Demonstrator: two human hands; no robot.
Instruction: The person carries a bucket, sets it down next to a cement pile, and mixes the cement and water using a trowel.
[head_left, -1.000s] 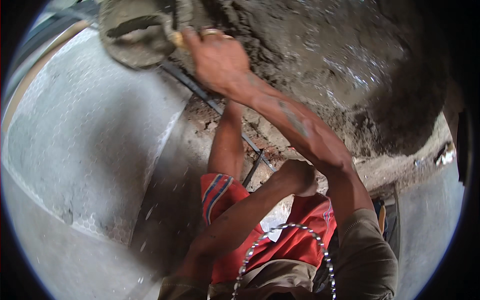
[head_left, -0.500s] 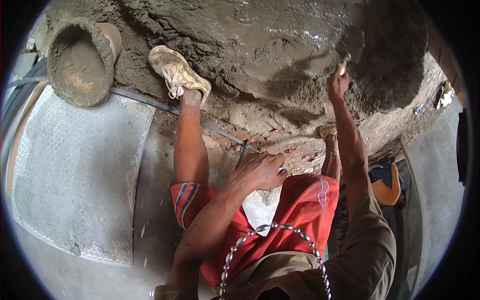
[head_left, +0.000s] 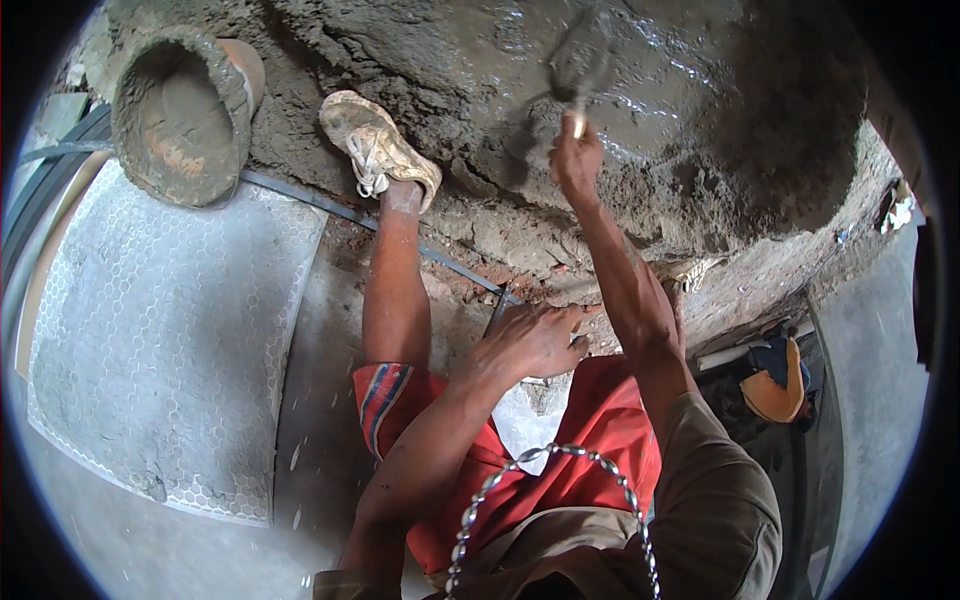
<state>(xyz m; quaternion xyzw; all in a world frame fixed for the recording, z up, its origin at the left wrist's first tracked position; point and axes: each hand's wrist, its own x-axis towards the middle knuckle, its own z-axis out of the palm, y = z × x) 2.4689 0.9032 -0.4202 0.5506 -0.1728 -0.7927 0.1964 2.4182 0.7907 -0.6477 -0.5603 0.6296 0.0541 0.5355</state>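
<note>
My right hand [head_left: 577, 165] is closed round the pale handle of a trowel [head_left: 582, 62]. The trowel's dark blade rests against the wet, shiny grey mortar [head_left: 480, 60], which spreads across the far part of the view. Nearer to me, my left hand [head_left: 540, 340] hangs over my lap with its fingers curled. Whatever those fingers hold, if anything, is hidden. Just beyond that hand, a thin dark metal strip [head_left: 450, 262] runs along the lower edge of the mortar.
A mortar-crusted bucket [head_left: 180, 125] lies tipped at the far left, its mouth toward me. Below it is a grey sheet with a hexagon pattern [head_left: 170, 340]. My left shoe [head_left: 375, 145] is against the rough mortar. An orange and dark object [head_left: 775, 382] lies at the right.
My right hand has swept the trowel leftward across the wet mortar. My left hand has stayed nearly in place, and the whole view has shifted slightly.
</note>
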